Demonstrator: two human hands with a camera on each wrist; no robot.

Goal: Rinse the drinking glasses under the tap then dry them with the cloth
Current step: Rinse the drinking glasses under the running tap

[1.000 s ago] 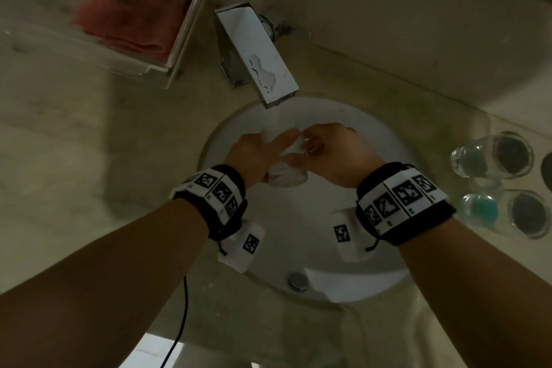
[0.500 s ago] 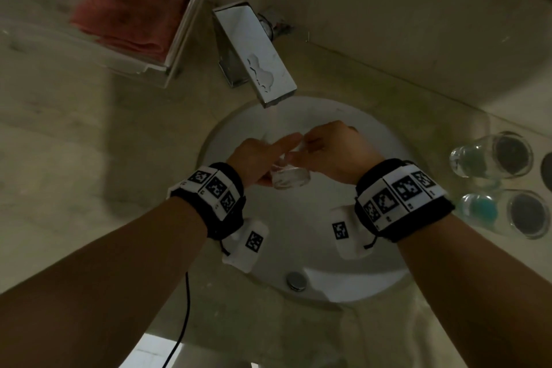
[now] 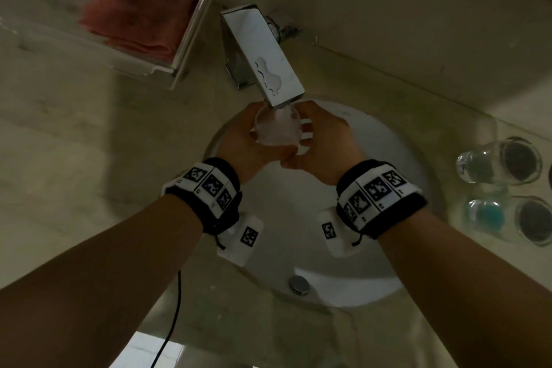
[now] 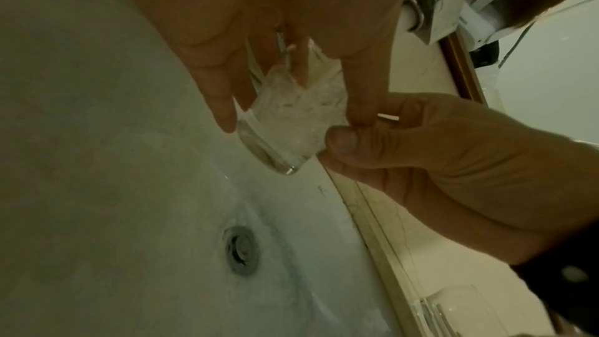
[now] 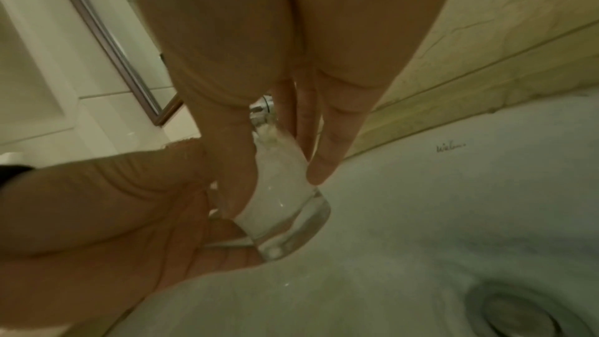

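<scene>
Pale marble counter [image 3: 74, 158] (dim room)

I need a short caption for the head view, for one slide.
Both hands, left and right, hold a glass under the running tap above the sink.

Head view looks down; both dim wrist views, seemingly upward, share the basin [image 3: 343, 248].

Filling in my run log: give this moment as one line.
step: rinsing | left hand, right hand: grip glass | under tap, water running
</scene>
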